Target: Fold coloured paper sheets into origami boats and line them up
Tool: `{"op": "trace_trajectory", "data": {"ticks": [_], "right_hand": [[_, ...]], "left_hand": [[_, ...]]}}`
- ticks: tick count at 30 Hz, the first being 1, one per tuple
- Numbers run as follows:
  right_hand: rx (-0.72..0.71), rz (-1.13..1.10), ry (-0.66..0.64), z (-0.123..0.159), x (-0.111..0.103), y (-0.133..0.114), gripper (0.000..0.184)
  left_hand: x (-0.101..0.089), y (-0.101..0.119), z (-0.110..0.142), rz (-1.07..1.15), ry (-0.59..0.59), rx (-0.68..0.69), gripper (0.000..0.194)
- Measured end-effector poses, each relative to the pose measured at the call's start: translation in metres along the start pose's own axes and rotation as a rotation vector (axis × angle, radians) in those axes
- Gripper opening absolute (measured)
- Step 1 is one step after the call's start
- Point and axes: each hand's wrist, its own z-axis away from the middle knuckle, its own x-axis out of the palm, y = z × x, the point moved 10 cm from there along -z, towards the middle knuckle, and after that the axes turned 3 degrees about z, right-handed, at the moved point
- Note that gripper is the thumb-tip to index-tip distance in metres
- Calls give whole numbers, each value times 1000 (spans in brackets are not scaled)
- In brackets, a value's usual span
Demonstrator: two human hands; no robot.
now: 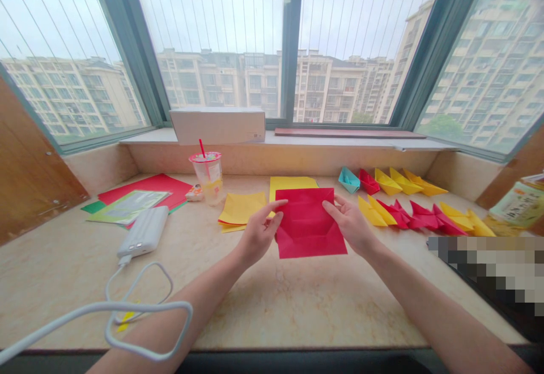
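Note:
A red sheet of folding paper [311,221], marked with crease lines, is held up between my two hands above the counter. My left hand [262,228] pinches its left edge with thumb and index finger. At the upper right corner my right hand [351,221] grips the paper, thumb in front and fingers behind. Directly behind the sheet lies yellow paper [293,183], partly covered from view. A small stack of orange-yellow paper squares [243,208] rests left of it. To the right, folded paper boats [398,182] in yellow, red and blue stand in two rows.
A white power bank [144,231] with a looping white cable [148,307] lies on the left. Behind are a plastic cup with straw [207,175] and coloured sheets [148,190]. A long white box [217,126] stands on the sill. A bottle [521,201] is far right.

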Motion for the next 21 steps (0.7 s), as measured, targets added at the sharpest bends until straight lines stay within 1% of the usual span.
{"op": "trace_trajectory", "data": {"ticks": [3,5,8,10,12,15,16,17,19,21], "right_hand": [[-27,80,49,0,-6,-2,68],[-55,142,81,0,-11,-4,75],[-103,186,95,1,-12,-8,77],[-118,189,83,1,-11,-8,76],[-108,182,68,1,-8,-7,79],[-88,164,54,1,-5,-6,84],[-83,157,48,2,-4,-7,86],[-77,147,39,2,-3,-7,87],[-46,116,10,3,1,-4,91],[-2,85,-33,3,7,0,96]], "left_hand": [[4,-7,-1,24,-38,-23,66],[7,-13,-1,40,-61,-41,75],[9,-19,-1,99,-76,-51,74],[9,-17,-2,163,-72,-46,72],[6,-14,-3,215,-36,-43,74],[-4,-12,-4,255,50,-69,81],[-4,-13,-5,269,49,-90,80],[-2,-14,-5,286,24,-112,75],[7,-17,-5,318,-61,-147,58],[13,-18,-4,341,-104,-161,44]]}}
